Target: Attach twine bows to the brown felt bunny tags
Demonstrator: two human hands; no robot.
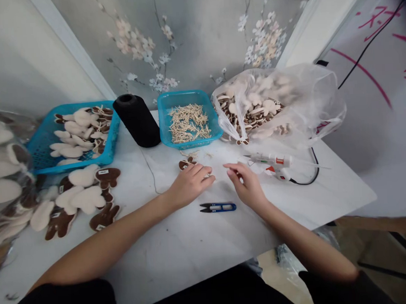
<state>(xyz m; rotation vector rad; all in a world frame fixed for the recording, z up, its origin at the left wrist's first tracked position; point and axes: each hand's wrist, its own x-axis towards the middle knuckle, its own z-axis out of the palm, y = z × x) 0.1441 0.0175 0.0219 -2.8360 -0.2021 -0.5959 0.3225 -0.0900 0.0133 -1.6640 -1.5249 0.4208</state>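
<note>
Rising behind the worktop (202, 248), a grey wallpaper panel (196, 37) showing pale blossom sprays, edged by white trim (69, 45). Stretching away left of the worktop, a plain pale wall (18, 58). Hanging right of the worktop, a white sheet (364, 36) bearing pink marks and a black cable (368, 43). Showing below its right edge, a tan floor (374, 247) and a wooden rail (382, 226).

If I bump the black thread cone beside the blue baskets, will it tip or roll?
The tall black cone of thread stands on end and looks narrow for its height, so a sideways bump could probably tip it. Its round body would then likely roll on the smooth white tabletop. Wound thread is probably fairly light for its size.
</note>
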